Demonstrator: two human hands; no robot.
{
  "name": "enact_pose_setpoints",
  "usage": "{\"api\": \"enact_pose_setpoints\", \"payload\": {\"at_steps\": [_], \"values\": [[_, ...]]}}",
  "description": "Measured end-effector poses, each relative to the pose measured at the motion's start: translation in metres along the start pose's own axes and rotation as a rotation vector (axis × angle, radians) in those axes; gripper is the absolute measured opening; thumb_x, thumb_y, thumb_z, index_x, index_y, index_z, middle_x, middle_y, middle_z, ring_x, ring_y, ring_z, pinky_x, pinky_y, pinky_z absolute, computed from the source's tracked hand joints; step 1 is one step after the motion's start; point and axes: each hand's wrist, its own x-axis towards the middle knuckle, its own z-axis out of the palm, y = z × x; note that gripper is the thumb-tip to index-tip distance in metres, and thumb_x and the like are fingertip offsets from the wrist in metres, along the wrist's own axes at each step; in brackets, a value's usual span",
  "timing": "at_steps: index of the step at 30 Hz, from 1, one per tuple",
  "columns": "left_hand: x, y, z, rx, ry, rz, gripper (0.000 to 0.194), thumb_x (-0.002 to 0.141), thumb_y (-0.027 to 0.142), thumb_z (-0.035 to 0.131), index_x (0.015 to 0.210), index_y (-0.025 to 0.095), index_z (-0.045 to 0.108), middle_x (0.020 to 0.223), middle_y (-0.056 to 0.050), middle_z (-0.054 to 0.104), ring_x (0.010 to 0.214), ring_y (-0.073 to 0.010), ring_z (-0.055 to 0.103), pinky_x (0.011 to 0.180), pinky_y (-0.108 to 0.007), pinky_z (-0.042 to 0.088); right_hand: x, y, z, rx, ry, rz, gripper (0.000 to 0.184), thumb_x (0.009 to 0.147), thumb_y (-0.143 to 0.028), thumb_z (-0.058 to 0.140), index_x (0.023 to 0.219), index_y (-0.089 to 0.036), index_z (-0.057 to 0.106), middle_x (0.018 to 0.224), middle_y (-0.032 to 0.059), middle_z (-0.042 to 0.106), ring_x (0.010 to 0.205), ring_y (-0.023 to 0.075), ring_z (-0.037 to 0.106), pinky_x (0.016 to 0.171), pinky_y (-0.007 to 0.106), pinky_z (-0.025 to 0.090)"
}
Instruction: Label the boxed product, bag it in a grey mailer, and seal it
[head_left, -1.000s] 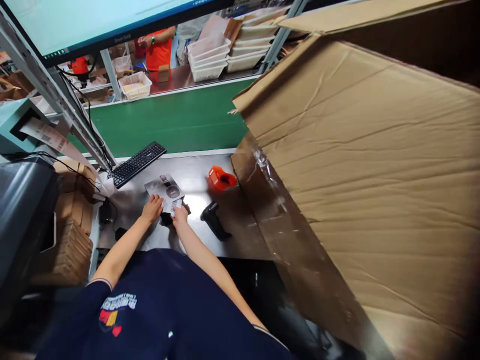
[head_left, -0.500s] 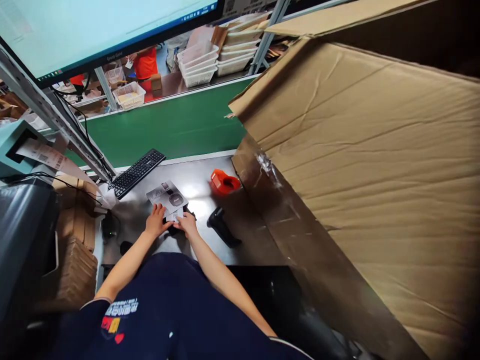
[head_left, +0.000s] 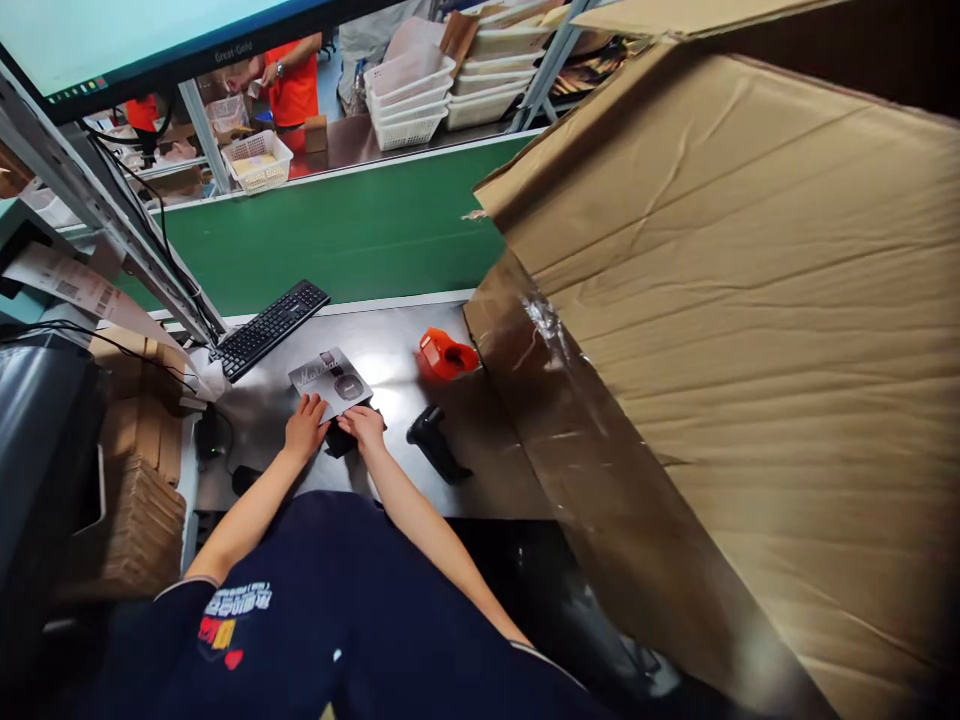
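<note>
A flat grey printed Marshall package [head_left: 328, 376], with a picture of headphones on it, lies over the steel table. My left hand [head_left: 305, 428] grips its near left corner, fingertips on the printed face. At the near right edge, my right hand [head_left: 364, 425] is closed on the same package, thumb towards the middle. Beneath the package and between my hands, part of a black object [head_left: 340, 440] shows; its kind is hidden. Right of my hands lies a black handheld barcode scanner [head_left: 436, 445].
An orange-red tape dispenser [head_left: 446, 354] sits beyond the scanner. A keyboard [head_left: 271, 328] lies at the back left, below a monitor. A large cardboard box [head_left: 720, 300] fills the right side. Flat cartons [head_left: 146, 520] are stacked left. A co-worker in orange [head_left: 294, 85] stands behind the green barrier.
The white label seen between my hands earlier is no longer visible. More of the black object shows beneath the package. The view has shifted slightly.
</note>
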Motion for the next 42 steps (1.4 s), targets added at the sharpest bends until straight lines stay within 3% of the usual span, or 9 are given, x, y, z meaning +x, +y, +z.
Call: {"api": "enact_pose_setpoints", "payload": {"at_steps": [8,14,17,21,25,28,34,39,42], "values": [[0.005,-0.009,0.025,-0.032,0.127,0.037,0.056,0.101,0.030,0.063,0.154,0.011,0.060,0.165,-0.013,0.043,0.159,-0.0361,0.031,0.124,-0.044,0.042,0.003,-0.001,-0.002,-0.092,-0.173,0.074,0.008,0.089,-0.008,0.058,0.095,-0.013,0.060,0.098,0.0073,0.073,0.080,0.0150,0.073,0.078,0.027,0.060],[-0.013,-0.019,0.051,0.077,0.530,0.426,0.044,0.098,0.027,0.061,0.140,0.014,0.071,0.156,-0.017,0.053,0.146,-0.0394,0.048,0.112,-0.055,0.048,-0.003,-0.007,-0.074,-0.442,-0.077,-0.244,0.065,0.081,-0.025,0.064,0.142,-0.005,0.056,0.127,0.0209,0.068,0.105,0.0297,0.069,0.107,0.055,0.052],[-0.022,-0.014,0.055,0.161,0.305,0.686,0.041,0.104,0.029,0.054,0.139,0.016,0.071,0.145,-0.012,0.063,0.130,-0.0287,0.061,0.105,-0.043,0.053,0.006,0.005,-0.112,-0.651,-0.061,-0.531,0.060,0.076,-0.034,0.066,0.130,-0.007,0.071,0.137,0.0183,0.064,0.128,0.0351,0.058,0.123,0.054,0.036],[-0.023,-0.001,0.055,0.355,-0.064,0.457,0.054,0.109,0.021,0.043,0.161,0.011,0.051,0.159,-0.016,0.050,0.132,-0.0295,0.058,0.103,-0.045,0.052,0.028,0.034,-0.122,-1.097,-0.153,-0.720,0.069,0.092,-0.042,0.060,0.149,-0.004,0.062,0.155,0.0177,0.053,0.145,0.0325,0.049,0.126,0.047,0.035],[-0.022,0.002,0.059,0.433,-0.163,0.478,0.068,0.108,0.031,0.052,0.164,-0.005,0.036,0.173,-0.018,0.022,0.153,-0.0326,0.035,0.123,-0.048,0.038,0.034,0.043,-0.110,-1.583,-0.119,-0.709,0.069,0.098,-0.032,0.061,0.162,-0.011,0.050,0.172,0.0154,0.028,0.158,0.0369,0.030,0.127,0.051,0.031],[-0.021,0.005,0.062,0.412,-0.210,0.472,0.069,0.107,0.032,0.053,0.162,-0.007,0.039,0.160,-0.025,0.045,0.138,-0.0358,0.051,0.113,-0.050,0.048,0.030,0.036,-0.111,-1.752,-0.172,-0.726,0.070,0.096,-0.023,0.060,0.165,-0.013,0.047,0.173,0.0145,0.026,0.156,0.0348,0.033,0.126,0.048,0.032],[-0.017,0.017,0.048,0.439,-0.335,0.370,0.065,0.104,0.005,0.022,0.166,0.008,0.042,0.134,-0.039,0.056,0.122,-0.0500,0.064,0.075,-0.053,0.060,0.034,0.034,-0.133,-1.792,-0.275,-0.850,0.067,0.090,-0.006,0.058,0.156,-0.018,0.060,0.157,0.0170,0.049,0.134,0.0326,0.053,0.114,0.040,0.044],[-0.014,0.006,0.004,0.273,-0.413,0.385,0.054,0.106,0.017,0.045,0.159,0.008,0.047,0.119,-0.017,0.070,0.101,-0.0354,0.073,0.084,-0.049,0.062,0.047,0.026,-0.128,-1.467,-0.228,-1.349,0.030,0.102,-0.029,0.061,0.123,-0.016,0.079,0.121,0.0134,0.070,0.107,0.0277,0.063,0.090,0.038,0.050],[-0.020,-0.003,-0.008,0.289,-0.361,0.309,0.050,0.110,0.018,0.033,0.156,0.011,0.052,0.127,-0.016,0.067,0.111,-0.0330,0.070,0.088,-0.045,0.060,0.055,0.016,-0.110,-1.361,-0.243,-1.381,0.027,0.099,-0.037,0.069,0.102,-0.010,0.074,0.097,0.0118,0.068,0.095,0.0252,0.062,0.085,0.037,0.048]]}}
